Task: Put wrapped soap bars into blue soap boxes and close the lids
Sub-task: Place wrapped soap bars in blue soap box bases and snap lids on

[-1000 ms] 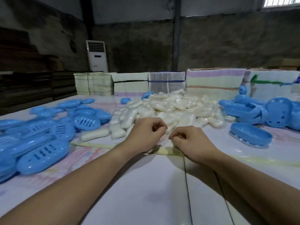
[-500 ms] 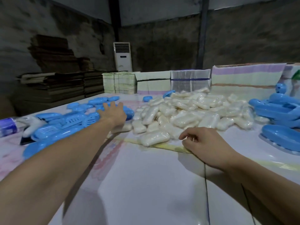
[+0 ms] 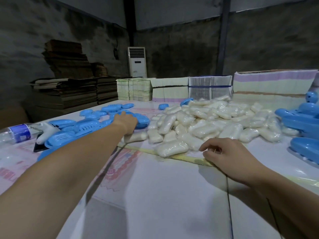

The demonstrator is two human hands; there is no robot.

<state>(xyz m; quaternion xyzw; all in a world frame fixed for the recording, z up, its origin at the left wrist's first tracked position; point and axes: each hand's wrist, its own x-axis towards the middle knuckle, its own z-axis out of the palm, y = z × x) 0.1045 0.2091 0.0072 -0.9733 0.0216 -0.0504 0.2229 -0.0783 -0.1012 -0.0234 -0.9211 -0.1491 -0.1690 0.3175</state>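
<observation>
Left hand reaches onto the blue soap boxes — its grip hidden, I cannot tell; right hand rests loosely curled, empty, near a wrapped soap bar on the bench.

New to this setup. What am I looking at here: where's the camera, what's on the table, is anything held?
No machine: a person works bare-handed, and the one camera sits on their head, looking forward and down. The left hand reaches out onto the blue soap boxes on the table; whether it grips one is unclear. The right hand rests loosely curled beside the pile of wrapped soap bars, holding nothing. More blue box parts sit at right, and a plastic bottle lies at far left.
</observation>
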